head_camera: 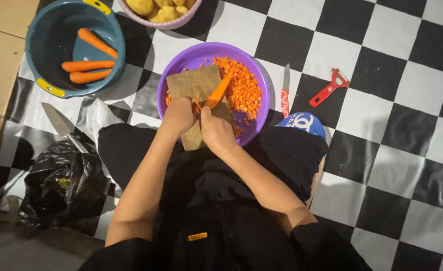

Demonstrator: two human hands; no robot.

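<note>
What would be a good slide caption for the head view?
Both hands cut carrot on a board over a purple bowl of diced carrot.

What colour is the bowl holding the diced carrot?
Purple: the round plastic bowl, seen best in the head view.

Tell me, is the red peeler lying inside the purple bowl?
No, the red peeler lies on the checkered floor, right of the purple bowl and apart from it.
</note>
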